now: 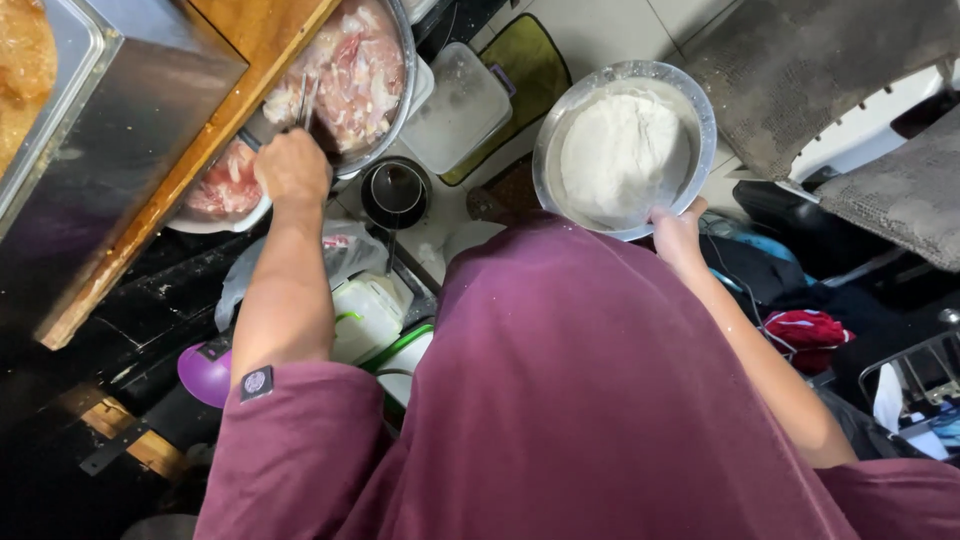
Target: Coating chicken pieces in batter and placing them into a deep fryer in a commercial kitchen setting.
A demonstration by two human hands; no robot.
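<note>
Head view, left side
Left hand (292, 168): closed in a fist around metal tongs (306, 100), knuckles up, over the near edge of the meat bowl.
Tongs: tips reaching into the raw meat; whether a piece is pinched between them cannot be told, too small and blurred.
Meat bowl (405, 90): big metal bowl, heaped with pale pink raw meat pieces (355, 70), resting at the edge of a wooden counter strip (190, 160).
Plate (215, 222): white, just below the meat bowl, holding more pink meat, partly hidden by the left forearm.
Steel tray (60, 110): top left corner, something golden brown inside.

Head view, right side
Right hand (677, 232): clamped on the near rim of the flour bowl, thumb over the edge, fingers hidden underneath.
Flour bowl (555, 120): round metal bowl, held up in front of the chest, well apart from the meat bowl, a mound of white flour (622, 150) inside.

Head view, middle and below
Plastic tub (462, 105): clear, with lid, between the two bowls.
Dark cup (396, 192): round, just under the meat bowl.
Maroon shirt (580, 400): fills the lower frame.
Grey mats (800, 70): upper right, on the floor.
</note>
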